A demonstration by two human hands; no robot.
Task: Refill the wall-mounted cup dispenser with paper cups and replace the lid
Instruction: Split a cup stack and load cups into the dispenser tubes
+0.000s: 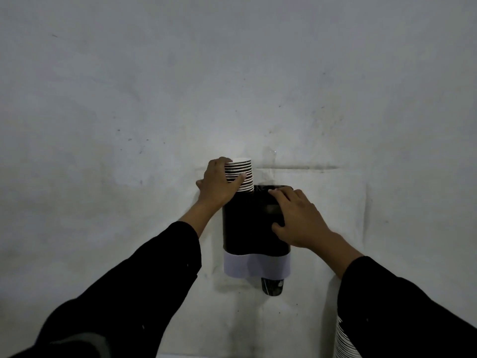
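A dark two-column cup dispenser (247,228) with a pale lower band hangs on the wall. A stack of paper cups (244,174) with white rims sticks out of the top of its left column. My left hand (218,184) is wrapped around that stack from the left. My right hand (296,218) lies on the dispenser's upper right part, fingers over the open top of the right column and thumb on the front. One dark cup (272,286) pokes out below the right column. No lid is in view.
The grey, scuffed wall (232,86) fills the view. A second tall stack of paper cups (344,339) stands at the bottom right, partly behind my right sleeve. A pale ledge edge shows at the very bottom.
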